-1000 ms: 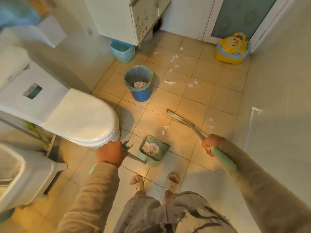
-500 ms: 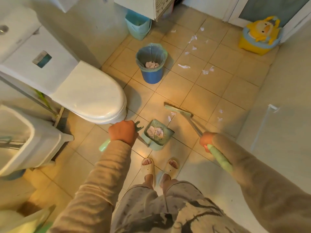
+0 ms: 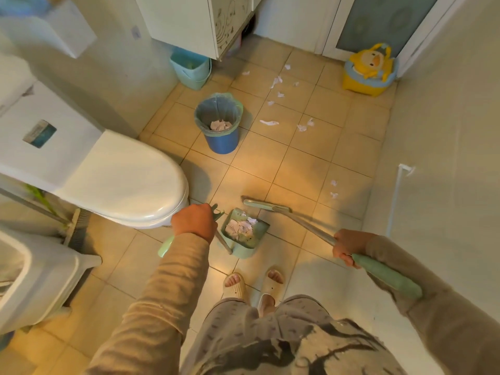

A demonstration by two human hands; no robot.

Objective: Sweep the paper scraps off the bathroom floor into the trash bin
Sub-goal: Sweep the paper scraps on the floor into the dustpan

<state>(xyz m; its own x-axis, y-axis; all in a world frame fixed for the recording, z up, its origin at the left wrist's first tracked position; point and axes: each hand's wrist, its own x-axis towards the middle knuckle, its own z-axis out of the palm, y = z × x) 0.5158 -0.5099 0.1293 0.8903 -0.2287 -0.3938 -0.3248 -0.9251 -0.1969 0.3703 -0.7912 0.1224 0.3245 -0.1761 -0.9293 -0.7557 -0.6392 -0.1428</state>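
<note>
My left hand (image 3: 194,221) grips the long handle of a green dustpan (image 3: 260,231) that sits on the tiles before my feet, with white paper scraps (image 3: 241,226) piled in it. My right hand (image 3: 349,246) holds the broom handle (image 3: 385,274); the broom head (image 3: 261,204) rests on the floor right at the dustpan's mouth. A blue trash bin (image 3: 222,142) with a grey liner stands further ahead, some crumpled paper inside. Several loose scraps (image 3: 276,104) lie on the tiles beyond the bin, and two small scraps (image 3: 334,188) lie near the right wall.
A white toilet (image 3: 121,180) with its lid down fills the left. A light blue basket (image 3: 190,66) stands under a white cabinet (image 3: 189,20). A yellow duck potty (image 3: 369,70) sits by the door at the back right. A white tub (image 3: 40,274) is at the near left.
The broom head has swept left up to the dustpan's mouth, and the scraps that lay before it are now in the pan. The view has shifted.
</note>
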